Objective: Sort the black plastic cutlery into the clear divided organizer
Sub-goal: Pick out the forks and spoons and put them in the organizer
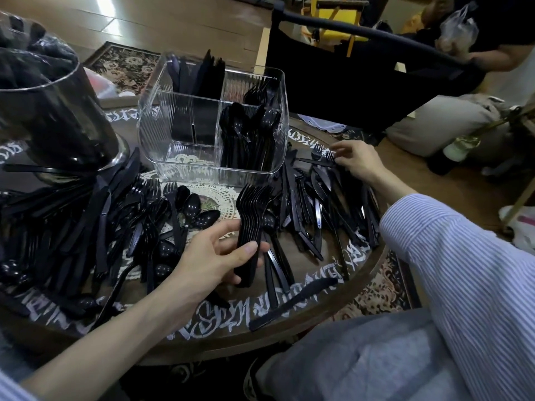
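Cutlery (86, 221) in black plastic lies in loose heaps across the round bench (289, 337), knives, forks and spoons mixed together on both sides of the clear divided organizer (212, 123), which stands toward the far edge. From where I watch, my left hand (214, 256) has its fingers and thumb curled round a nested stack of forks (253, 224), gripped at the handles with the tines fanned upward and pointing toward the organizer; I judge they are stacked this way so the whole bunch can drop into one compartment at once. My right hand (354, 162) reaches out past the organizer's right corner, its fingertips pinching at a single fork (318, 157) that lies on top of the knives there, presumably to add it to the stack. The organizer already holds sorted pieces: spoons (246, 131) stand in the near right section, forks behind them in the far right, and knives (199, 73) upright in the far left, while the near left section looks unfilled. A dark glass vessel (49, 111) sits at the left of the bench with cutlery fanned around its base. I reckon the job is well short of done, since most pieces are still on the bench. A second person sits beyond the bench at the right.
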